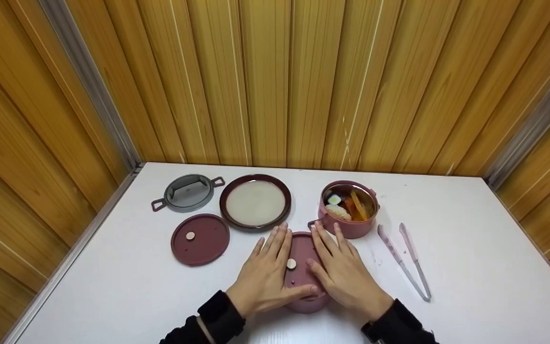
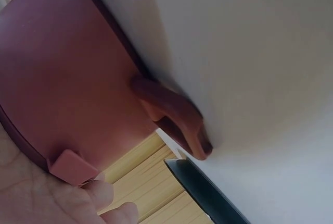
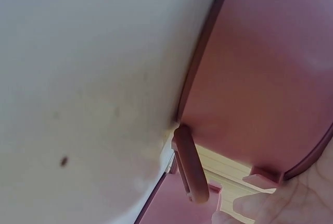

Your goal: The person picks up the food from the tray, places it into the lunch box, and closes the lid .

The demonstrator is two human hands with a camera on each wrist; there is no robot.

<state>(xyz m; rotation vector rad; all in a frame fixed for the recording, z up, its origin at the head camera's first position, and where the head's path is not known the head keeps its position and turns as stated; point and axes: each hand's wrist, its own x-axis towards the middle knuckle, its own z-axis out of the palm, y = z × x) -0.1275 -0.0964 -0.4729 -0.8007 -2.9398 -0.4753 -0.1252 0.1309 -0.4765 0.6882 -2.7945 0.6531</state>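
Between my hands sits a pink lidded pot [image 1: 308, 306] near the front of the table. My left hand [image 1: 263, 274] lies on the left part of its lid [image 1: 302, 248], fingers straight, thumb stretched across the near edge. On the right part rests my right hand [image 1: 349, 274], also with straight fingers. A round pale knob [image 1: 291, 263] shows on the lid between them. In the left wrist view, a loop handle [image 2: 179, 114] and a small clip [image 2: 73, 168] stick out from the pot's wall. The right wrist view shows a similar clip [image 3: 261, 178] by the palm.
Behind the right hand stands an open pink pot [image 1: 354, 230] with an egg piece and other food inside. Tongs [image 1: 417, 272] lie to the right. Leftward are a plate [image 1: 255, 203], a maroon lid [image 1: 208, 243] and a grey two-handled piece [image 1: 189, 196].
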